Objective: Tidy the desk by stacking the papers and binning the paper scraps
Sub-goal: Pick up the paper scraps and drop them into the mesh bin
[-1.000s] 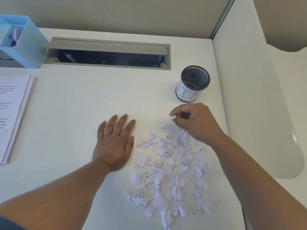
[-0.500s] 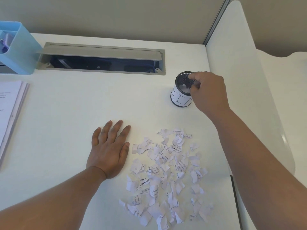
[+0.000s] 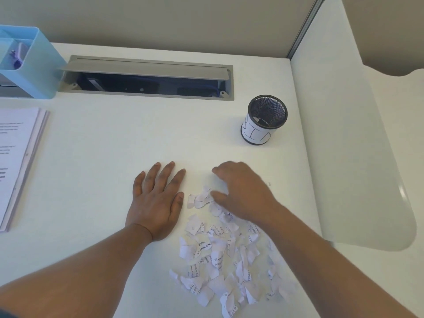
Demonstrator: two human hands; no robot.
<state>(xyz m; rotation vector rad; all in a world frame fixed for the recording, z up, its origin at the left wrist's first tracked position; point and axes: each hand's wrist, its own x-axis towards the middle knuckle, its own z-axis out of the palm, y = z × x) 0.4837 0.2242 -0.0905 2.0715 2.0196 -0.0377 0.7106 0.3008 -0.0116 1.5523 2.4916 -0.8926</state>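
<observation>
A heap of torn paper scraps (image 3: 220,255) with printed text lies on the white desk (image 3: 110,157) near the front. My right hand (image 3: 241,191) hovers over the far end of the heap, fingers spread and bent down toward the scraps, blurred by motion. My left hand (image 3: 158,200) rests flat on the desk just left of the scraps, fingers straight. A black mesh cup (image 3: 263,120) with a white paper label stands upright behind the heap to the right. A stack of printed papers (image 3: 16,161) lies at the left edge.
A light blue desk organiser (image 3: 29,63) stands at the back left. An open grey cable tray (image 3: 146,79) runs along the back of the desk. A white partition panel (image 3: 344,145) borders the desk on the right.
My right hand went from the scraps up to the mesh cup, then came back down to the far end of the heap. My left hand stayed flat on the desk.
</observation>
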